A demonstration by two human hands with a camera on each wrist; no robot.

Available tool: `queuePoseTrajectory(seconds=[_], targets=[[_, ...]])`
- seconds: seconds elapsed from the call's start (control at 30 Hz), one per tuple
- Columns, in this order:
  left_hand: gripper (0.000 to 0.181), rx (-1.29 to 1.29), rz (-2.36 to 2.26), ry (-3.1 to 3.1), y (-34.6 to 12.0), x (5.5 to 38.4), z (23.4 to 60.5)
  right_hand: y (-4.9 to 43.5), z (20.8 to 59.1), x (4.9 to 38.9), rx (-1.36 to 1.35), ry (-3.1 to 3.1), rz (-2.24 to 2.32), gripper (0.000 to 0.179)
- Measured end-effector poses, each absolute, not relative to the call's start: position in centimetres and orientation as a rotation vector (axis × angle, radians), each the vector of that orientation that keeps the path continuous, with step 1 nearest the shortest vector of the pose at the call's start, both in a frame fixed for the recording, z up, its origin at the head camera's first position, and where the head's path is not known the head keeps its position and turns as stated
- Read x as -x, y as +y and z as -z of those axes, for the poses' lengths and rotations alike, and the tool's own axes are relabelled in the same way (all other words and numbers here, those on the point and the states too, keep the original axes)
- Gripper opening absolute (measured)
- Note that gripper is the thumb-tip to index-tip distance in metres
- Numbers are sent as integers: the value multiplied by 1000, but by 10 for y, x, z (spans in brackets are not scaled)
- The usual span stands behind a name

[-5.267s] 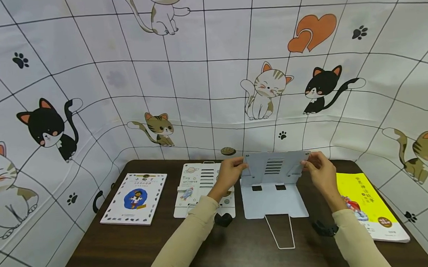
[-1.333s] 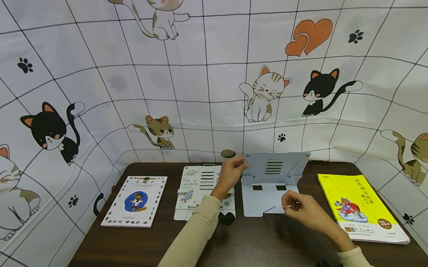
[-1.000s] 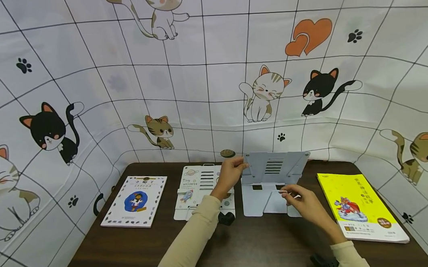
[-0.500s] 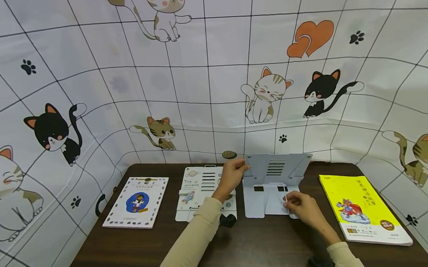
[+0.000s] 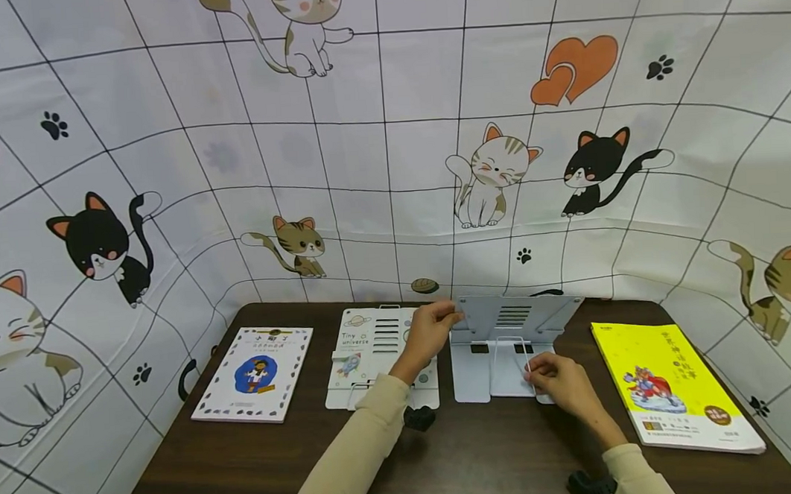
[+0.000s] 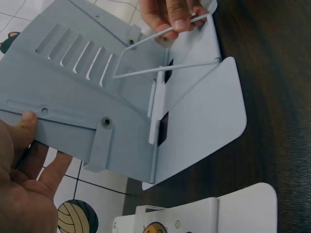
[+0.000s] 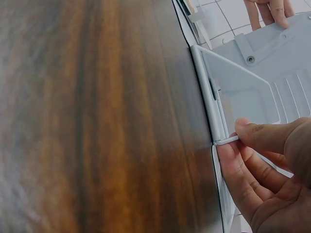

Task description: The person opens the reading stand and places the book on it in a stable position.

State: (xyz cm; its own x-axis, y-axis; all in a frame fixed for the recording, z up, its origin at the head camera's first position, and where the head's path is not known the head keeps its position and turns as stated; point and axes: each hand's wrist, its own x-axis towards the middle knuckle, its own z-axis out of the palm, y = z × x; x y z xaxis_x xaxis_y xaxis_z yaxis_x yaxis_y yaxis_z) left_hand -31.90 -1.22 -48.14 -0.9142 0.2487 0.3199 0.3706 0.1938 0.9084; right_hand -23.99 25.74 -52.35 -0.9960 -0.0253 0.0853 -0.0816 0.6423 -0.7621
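A grey-white metal book stand (image 5: 472,381) stands unfolded on the table, its slotted panel (image 5: 483,315) leaning back from the flat base. My left hand (image 5: 423,336) grips the panel's left edge, thumb on the near face and fingers behind, as the left wrist view shows. With thumb and fingers my right hand (image 5: 564,384) pinches one side of the wire support (image 6: 165,69), hinged at the base's front edge. The wire's far end stands raised near the panel's slots. In the right wrist view, the right thumb and fingertips (image 7: 243,122) close on the wire near its hinge.
Left of the stand lies a second, folded stand (image 5: 347,339) printed "Tiny universe", partly behind my left arm. A white book (image 5: 229,401) lies at the far left, a yellow book (image 5: 642,338) at the right. A cat-print curtain (image 5: 390,150) hangs behind the dark table (image 5: 487,458).
My right hand has left the panel's right edge and taken the wire support, swinging it up from the table towards the panel. The panel now leans further back, my left hand still on it.
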Motion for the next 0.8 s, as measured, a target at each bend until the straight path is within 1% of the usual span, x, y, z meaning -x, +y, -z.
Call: queuePoseTrajectory(seconds=[0.07, 0.2, 0.43, 0.8], targets=[[16, 607, 1822, -2353, -13, 315, 481, 257, 523, 240, -85, -2790, -1307, 9], [19, 604, 1805, -2367, -14, 309, 480, 257, 522, 239, -73, -2797, -1322, 9], [14, 605, 1773, -2378, -14, 303, 486, 256, 521, 240, -83, -2800, -1313, 12], [15, 637, 1789, -2349, -16, 298, 489, 257, 525, 241, -71, -2784, -1338, 11]])
